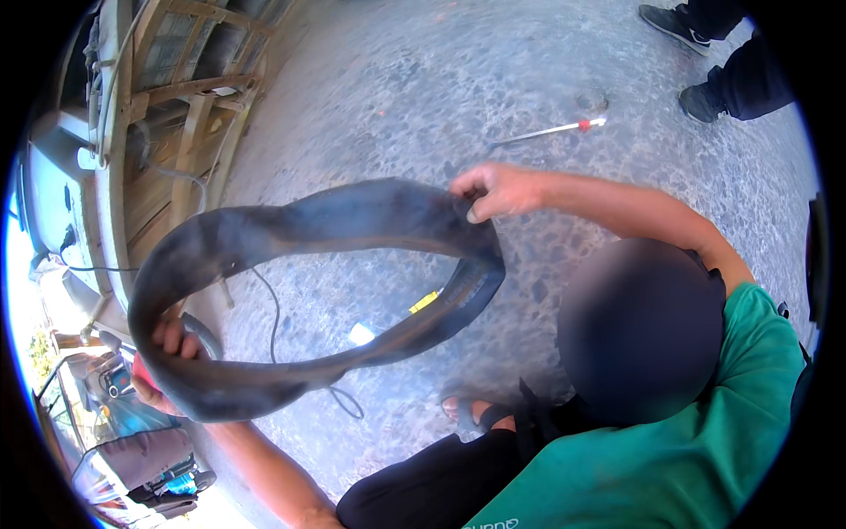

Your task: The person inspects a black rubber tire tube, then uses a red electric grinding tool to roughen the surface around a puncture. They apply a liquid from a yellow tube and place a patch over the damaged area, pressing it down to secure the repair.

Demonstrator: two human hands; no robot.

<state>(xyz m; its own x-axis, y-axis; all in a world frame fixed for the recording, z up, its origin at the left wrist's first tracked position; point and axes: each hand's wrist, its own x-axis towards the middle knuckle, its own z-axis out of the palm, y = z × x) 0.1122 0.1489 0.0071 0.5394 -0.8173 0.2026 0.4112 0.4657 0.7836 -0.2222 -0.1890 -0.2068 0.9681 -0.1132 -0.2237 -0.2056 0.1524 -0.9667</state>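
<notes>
A crouching person in a green shirt [670, 441] and black trousers holds a limp black rubber inner tube [352, 216] stretched into a long loop in front of them. One of their hands [498, 189] pinches the tube's upper right bend, and its bare arm runs back to the green sleeve. The other hand [167, 353] wraps the tube's lower left end; its forearm comes up from the lower edge beside the person's knee. Neither of my own hands shows in the picture.
Speckled concrete floor [423, 88] lies below. A thin metal rod with a red and white end [551, 130] lies on it at the top. Someone's dark shoes [701, 101] stand top right. A wooden frame [189, 115] rises at the left, with a cable [275, 317] trailing down.
</notes>
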